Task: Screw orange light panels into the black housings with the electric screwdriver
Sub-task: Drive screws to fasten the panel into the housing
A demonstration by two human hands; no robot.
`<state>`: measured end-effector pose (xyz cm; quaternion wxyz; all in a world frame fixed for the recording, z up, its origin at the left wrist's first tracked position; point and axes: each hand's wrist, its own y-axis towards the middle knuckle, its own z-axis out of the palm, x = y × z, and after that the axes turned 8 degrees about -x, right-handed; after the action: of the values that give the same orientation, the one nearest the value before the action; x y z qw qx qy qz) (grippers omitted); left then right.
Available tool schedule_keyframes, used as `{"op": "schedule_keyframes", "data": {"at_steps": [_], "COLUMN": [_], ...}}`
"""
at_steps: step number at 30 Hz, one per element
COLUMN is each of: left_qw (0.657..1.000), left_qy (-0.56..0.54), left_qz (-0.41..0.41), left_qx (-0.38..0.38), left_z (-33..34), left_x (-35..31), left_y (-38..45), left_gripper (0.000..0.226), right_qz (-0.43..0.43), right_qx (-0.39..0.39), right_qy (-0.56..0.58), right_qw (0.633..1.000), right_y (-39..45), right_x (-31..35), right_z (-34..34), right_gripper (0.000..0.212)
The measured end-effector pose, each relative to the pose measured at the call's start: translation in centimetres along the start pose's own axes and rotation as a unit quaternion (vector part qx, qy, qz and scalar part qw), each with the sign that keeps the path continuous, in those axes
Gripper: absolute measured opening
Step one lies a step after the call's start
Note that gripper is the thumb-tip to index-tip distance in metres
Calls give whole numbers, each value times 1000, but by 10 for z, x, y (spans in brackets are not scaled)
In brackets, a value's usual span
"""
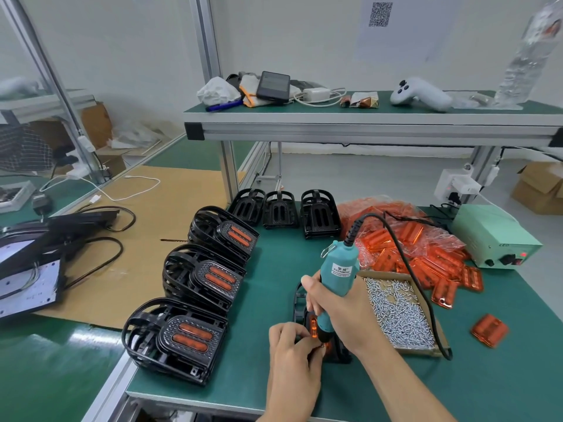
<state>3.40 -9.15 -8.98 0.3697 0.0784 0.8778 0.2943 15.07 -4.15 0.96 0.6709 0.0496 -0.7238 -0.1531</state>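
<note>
Lower centre of the frame: right hand [335, 303] wrapped around the teal screwdriver [338, 272], tip down on a black housing [300, 303] holding an orange panel [313, 325]; left hand [292, 351] with fingers curled, pinching at the tip, what it pinches too small to tell. Right of these: cardboard tray [438, 350] of screws [399, 315], bagged panels [405, 242], power box [493, 236]. Left: three finished stacks [182, 336]; upper centre: three empty housings [278, 208].
</note>
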Motion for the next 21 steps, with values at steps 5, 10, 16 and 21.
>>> {"op": "schedule_keyframes", "data": {"at_steps": [5,10,16,21], "left_qw": [1000,1000,1000,1000], "left_qy": [-4,-7,-10,-13], "left_qz": [-6,-7,2,0], "left_qx": [8,6,-1,-3], "left_z": [-1,0,1,1], "left_x": [-1,0,2,3], "left_y": [0,0,-1,0], "left_gripper": [17,18,18,17], "right_qz": [-4,-1,3,-3], "right_qx": [28,64,87,133], "right_qy": [5,27,22,68], "right_qw": [1000,998,996,989], "right_y": [2,4,3,10], "right_x": [3,7,6,14], "right_z": [0,-4,-5,-9], "right_gripper": [43,44,39,27]}}
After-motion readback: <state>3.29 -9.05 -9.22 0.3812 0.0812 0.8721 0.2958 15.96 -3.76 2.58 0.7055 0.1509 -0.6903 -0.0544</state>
